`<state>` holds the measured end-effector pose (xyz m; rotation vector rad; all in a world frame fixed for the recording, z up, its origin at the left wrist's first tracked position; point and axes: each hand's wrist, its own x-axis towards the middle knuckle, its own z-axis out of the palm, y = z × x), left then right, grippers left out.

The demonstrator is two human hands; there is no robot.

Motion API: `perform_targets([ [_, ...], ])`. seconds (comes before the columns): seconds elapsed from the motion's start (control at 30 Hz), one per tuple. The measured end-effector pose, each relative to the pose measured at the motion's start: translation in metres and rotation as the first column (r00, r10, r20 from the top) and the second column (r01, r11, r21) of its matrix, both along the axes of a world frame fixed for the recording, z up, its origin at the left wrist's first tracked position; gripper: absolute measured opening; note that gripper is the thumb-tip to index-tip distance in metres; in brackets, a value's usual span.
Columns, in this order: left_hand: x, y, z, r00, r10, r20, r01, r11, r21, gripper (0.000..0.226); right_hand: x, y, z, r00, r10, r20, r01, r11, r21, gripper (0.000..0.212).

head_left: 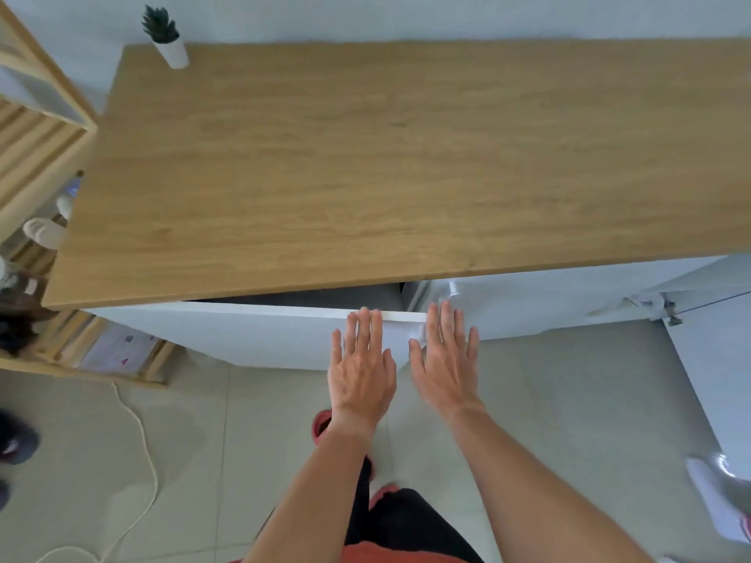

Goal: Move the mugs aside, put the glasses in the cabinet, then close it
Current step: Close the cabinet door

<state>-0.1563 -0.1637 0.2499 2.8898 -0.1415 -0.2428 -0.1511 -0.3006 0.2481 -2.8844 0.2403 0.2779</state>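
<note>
Below the wooden countertop (406, 156) is a white cabinet. Its left door (244, 335) stands slightly ajar, with a dark gap showing above its top edge. My left hand (361, 367) lies flat against that door near its right edge, fingers spread. My right hand (445, 359) is flat and open beside it, fingertips at the seam with the right door (548, 302). No mugs or glasses are in sight; the cabinet's inside is hidden.
A small potted plant (164, 38) stands at the counter's far left corner. A wooden shelf unit (36, 128) stands to the left. A white cable (138, 432) trails over the tiled floor. Another white door (715, 359) hangs open at the right.
</note>
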Motion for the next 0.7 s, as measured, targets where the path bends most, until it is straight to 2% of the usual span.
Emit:
perform_targets([
  [0.13, 0.014, 0.012, 0.001, 0.996, -0.064, 0.063, 0.064, 0.998, 0.004, 0.061, 0.014, 0.003, 0.004, 1.000, -0.010, -0.006, 0.010, 1.000, -0.026, 0.070],
  [0.27, 0.031, 0.037, 0.004, 0.983, -0.094, 0.155, 0.096, 0.995, -0.004, 0.061, 0.031, 0.003, 0.015, 0.995, 0.020, 0.102, -0.013, 0.998, -0.069, 0.068],
  [0.47, 0.082, 0.070, 0.017, 0.975, 0.049, 0.216, -0.039, 0.998, -0.049, 0.060, 0.081, 0.017, 0.029, 0.985, 0.075, 0.158, -0.067, 0.996, -0.054, 0.067],
  [0.7, 0.156, 0.105, 0.024, 0.964, 0.139, 0.227, -0.143, 0.990, 0.000, 0.058, 0.153, 0.051, 0.035, 0.964, 0.188, 0.187, -0.195, 0.981, 0.020, 0.065],
])
